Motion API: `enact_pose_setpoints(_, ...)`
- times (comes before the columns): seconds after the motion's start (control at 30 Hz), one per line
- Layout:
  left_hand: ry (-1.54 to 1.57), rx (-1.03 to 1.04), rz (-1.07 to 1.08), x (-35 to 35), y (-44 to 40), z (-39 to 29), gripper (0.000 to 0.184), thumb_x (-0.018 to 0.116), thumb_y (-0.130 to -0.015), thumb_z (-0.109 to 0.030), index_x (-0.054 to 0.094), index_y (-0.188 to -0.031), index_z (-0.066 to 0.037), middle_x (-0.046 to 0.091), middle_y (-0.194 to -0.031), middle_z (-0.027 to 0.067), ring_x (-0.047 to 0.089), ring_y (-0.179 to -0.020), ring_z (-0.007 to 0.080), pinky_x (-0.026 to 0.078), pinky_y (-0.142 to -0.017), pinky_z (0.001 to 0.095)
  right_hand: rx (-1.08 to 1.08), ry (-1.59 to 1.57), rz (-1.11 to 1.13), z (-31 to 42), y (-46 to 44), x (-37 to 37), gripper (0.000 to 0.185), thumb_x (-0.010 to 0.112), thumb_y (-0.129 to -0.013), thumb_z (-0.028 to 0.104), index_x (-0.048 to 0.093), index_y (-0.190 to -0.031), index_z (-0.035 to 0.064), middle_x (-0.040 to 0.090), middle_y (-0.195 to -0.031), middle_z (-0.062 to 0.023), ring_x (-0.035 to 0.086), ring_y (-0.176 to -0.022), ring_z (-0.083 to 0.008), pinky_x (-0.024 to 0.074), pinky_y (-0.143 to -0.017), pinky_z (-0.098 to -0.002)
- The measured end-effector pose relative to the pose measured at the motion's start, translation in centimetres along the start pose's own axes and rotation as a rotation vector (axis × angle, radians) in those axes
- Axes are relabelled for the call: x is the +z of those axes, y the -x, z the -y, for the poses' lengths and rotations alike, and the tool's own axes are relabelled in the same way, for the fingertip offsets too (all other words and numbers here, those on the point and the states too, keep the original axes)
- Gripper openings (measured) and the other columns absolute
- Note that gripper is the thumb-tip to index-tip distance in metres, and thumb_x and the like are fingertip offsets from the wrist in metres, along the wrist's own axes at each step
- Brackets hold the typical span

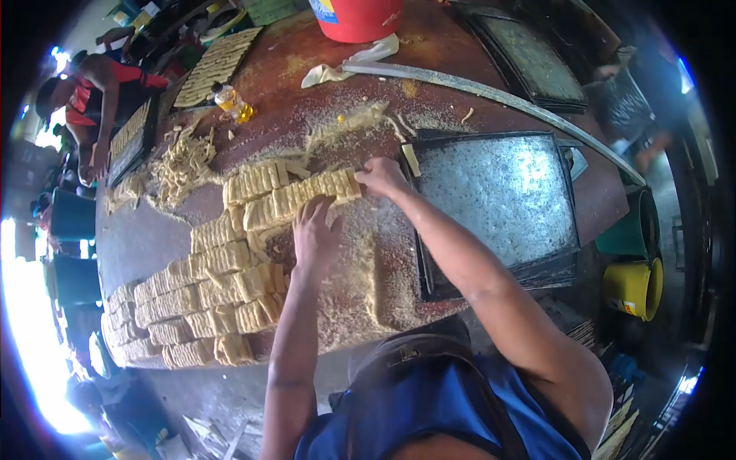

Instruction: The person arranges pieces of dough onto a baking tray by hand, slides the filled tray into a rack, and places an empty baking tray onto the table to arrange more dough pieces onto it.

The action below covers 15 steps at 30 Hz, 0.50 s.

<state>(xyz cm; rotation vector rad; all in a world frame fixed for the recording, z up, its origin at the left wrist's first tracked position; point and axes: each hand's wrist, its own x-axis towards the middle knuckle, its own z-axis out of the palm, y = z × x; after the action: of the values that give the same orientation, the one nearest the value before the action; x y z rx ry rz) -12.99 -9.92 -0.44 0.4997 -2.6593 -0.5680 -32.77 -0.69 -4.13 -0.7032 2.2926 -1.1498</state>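
Note:
A long row of pale dough strips [303, 198], packed side by side, lies on the brown table between my hands. My right hand [381, 178] is at the row's right end, its fingers closed around the last strips. Against the near side of the same row rests my left hand [318, 234], fingers and thumb apart, touching the strips without gripping them. Just behind is a shorter row of strips [257, 181]. More dough rows [207, 299] lie close together to the left, down to the table's near edge.
Stacked metal baking trays [491, 203] sit at my right, with a long metal bar [491, 96] beyond. A red bucket [356, 21], a bottle of yellow liquid [232, 103] and dough scraps [184, 165] are on the crumb-strewn table. Another person [96, 84] bends at the far left.

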Motion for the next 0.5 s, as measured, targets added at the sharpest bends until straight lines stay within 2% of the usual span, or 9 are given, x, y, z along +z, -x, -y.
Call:
enact_pose_setpoints(0.03, 0.011, 0.021, -0.008, 0.5, -1.4, 0.9, 0.043, 0.072, -0.085, -0.019, 0.063, -0.126, -0.007, 0.06, -0.129, 0.0173, 0.057, -0.12, 0.0329, 0.046, -0.103, 0.0465, 0.243, -0.146, 0.049, 0.6, -0.5, 0.5, 0.028, 0.072, -0.087, 0.029, 0.072, -0.099, 0.0031, 0.074, -0.09, -0.009, 0.071, -0.075, -0.0201, 0.0608, -0.065, -0.0355)
enact_pose_setpoints(0.1, -0.098, -0.035, 0.123, 1.9, -2.5, 2.0, 0.054, 0.073, -0.083, -0.026, 0.058, -0.133, -0.01, 0.048, -0.142, 0.0177, 0.043, -0.133, 0.0355, 0.035, -0.111, 0.0498, 0.304, -0.267, 0.059, 0.8, -1.0, 1.7, 0.031, 0.073, -0.087, 0.03, 0.071, -0.1, 0.0016, 0.073, -0.092, -0.0112, 0.07, -0.08, -0.0216, 0.0589, -0.069, -0.0399)
enact_pose_setpoints(0.17, -0.121, -0.009, 0.144, 2.4, -2.0, 2.8, 0.057, 0.073, -0.083, -0.029, 0.056, -0.135, -0.01, 0.045, -0.144, 0.0169, 0.04, -0.135, 0.0352, 0.032, -0.112, 0.0503, 0.427, -0.533, 0.113, 0.4, -1.1, 3.0, 0.037, 0.073, -0.087, 0.032, 0.069, -0.104, -0.0013, 0.071, -0.096, -0.0158, 0.068, -0.089, -0.0245, 0.0553, -0.078, -0.0488)
enact_pose_setpoints(0.2, -0.161, 0.008, 0.158, 2.4, -2.1, 2.8, 0.061, 0.073, -0.083, -0.032, 0.054, -0.137, -0.01, 0.042, -0.147, 0.0162, 0.038, -0.137, 0.035, 0.03, -0.114, 0.0508, 0.43, -0.518, 0.096, 0.8, -1.3, 3.3, 0.037, 0.073, -0.087, 0.032, 0.069, -0.104, -0.0013, 0.071, -0.096, -0.0158, 0.068, -0.089, -0.0245, 0.0553, -0.078, -0.0488)
enact_pose_setpoints(0.23, -0.136, -0.017, 0.206, 2.3, -1.9, 2.8, 0.063, 0.071, -0.085, -0.034, 0.05, -0.14, -0.011, 0.039, -0.149, 0.015, 0.034, -0.139, 0.0345, 0.024, -0.117, 0.0492, 0.372, -0.362, 0.044, 1.1, -1.4, 3.7, 0.04, 0.075, -0.085, 0.034, 0.069, -0.1, -0.0028, 0.071, -0.094, -0.0179, 0.068, -0.086, -0.0261, 0.0557, -0.076, -0.0438)
enact_pose_setpoints(0.27, -0.12, -0.016, 0.211, 2.1, -1.5, 2.9, 0.063, 0.071, -0.085, -0.034, 0.05, -0.14, -0.011, 0.039, -0.149, 0.015, 0.034, -0.139, 0.0345, 0.024, -0.117, 0.0492, 0.317, -0.208, -0.002, 1.2, -1.2, 4.2, 0.043, 0.077, -0.082, 0.036, 0.07, -0.097, -0.0042, 0.071, -0.093, -0.02, 0.069, -0.084, -0.0277, 0.0561, -0.073, -0.0388)
enact_pose_setpoints(0.3, -0.14, -0.013, 0.241, 2.0, -1.5, 3.0, 0.065, 0.07, -0.087, -0.035, 0.047, -0.142, -0.012, 0.038, -0.15, 0.015, 0.032, -0.141, 0.034, 0.023, -0.118, 0.0491, 0.322, -0.197, -0.009, 1.9, -0.9, 4.1, 0.043, 0.077, -0.082, 0.036, 0.07, -0.097, -0.0042, 0.071, -0.093, -0.02, 0.069, -0.084, -0.0277, 0.0561, -0.073, -0.0388)
enact_pose_setpoints(0.37, -0.184, -0.013, 0.309, 1.8, -1.6, 3.1, 0.069, 0.067, -0.09, -0.038, 0.039, -0.148, -0.014, 0.032, -0.154, 0.0146, 0.027, -0.145, 0.0322, 0.019, -0.12, 0.0493, 0.211, 0.143, 0.0, 3.1, -0.2, 3.7, 0.055, 0.075, -0.085, 0.034, 0.06, -0.12, -0.0059, 0.067, -0.111, -0.0237, 0.065, -0.101, -0.0314, 0.053, -0.086, -0.0371)
enact_pose_setpoints(0.5, -0.163, -0.003, 0.288, 1.9, -1.3, 3.4, 0.068, 0.066, -0.09, -0.04, 0.041, -0.147, -0.014, 0.03, -0.156, 0.014, 0.025, -0.146, 0.0319, 0.018, -0.12, 0.051, 0.174, -0.113, 0.055, 2.5, 1.2, 2.5, 0.06, 0.071, -0.091, 0.03, 0.046, -0.134, -0.0032, 0.059, -0.123, -0.0191, 0.058, -0.111, -0.0282, 0.0497, -0.089, -0.0395)
